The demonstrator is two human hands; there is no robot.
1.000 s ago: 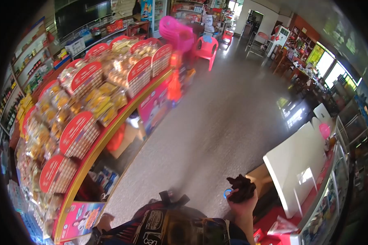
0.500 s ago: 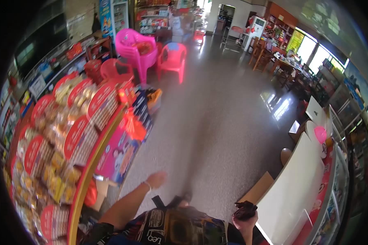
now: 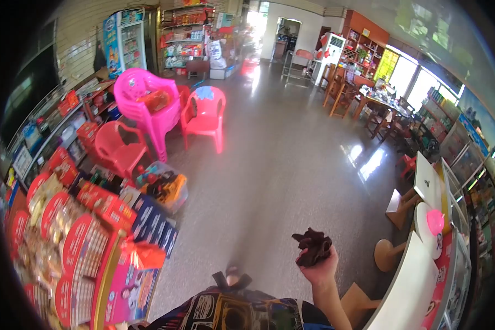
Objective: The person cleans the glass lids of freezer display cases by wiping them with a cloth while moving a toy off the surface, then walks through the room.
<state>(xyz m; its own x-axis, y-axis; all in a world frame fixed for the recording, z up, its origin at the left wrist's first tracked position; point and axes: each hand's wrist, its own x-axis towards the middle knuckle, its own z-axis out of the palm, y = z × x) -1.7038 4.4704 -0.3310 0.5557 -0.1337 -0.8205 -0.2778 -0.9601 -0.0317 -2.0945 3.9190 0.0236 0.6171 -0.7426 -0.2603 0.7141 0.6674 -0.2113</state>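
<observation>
My right hand (image 3: 323, 268) is raised at the lower middle right, its fingers wrapped round a crumpled dark brown cloth-like bundle (image 3: 313, 247). The bundle sticks out above the fingers, over the grey floor. To the right of this hand runs a white counter top (image 3: 407, 283). My left hand is out of view. The dark patterned clothing (image 3: 231, 308) on my body fills the bottom middle, and part of a foot (image 3: 232, 275) shows beyond it.
Packaged snacks (image 3: 44, 247) stand on a display at the lower left. Beyond are a plastic bin (image 3: 168, 190), a red chair (image 3: 204, 118) and stacked pink chairs (image 3: 148, 107). A round stool (image 3: 388, 255) stands by the right counter. A dining table (image 3: 385, 100) is farther back.
The view has advanced along the floor, and the snack display has slid down and left. My left hand, seen earlier, has left the view. My right hand still holds the brown bundle, now higher.
</observation>
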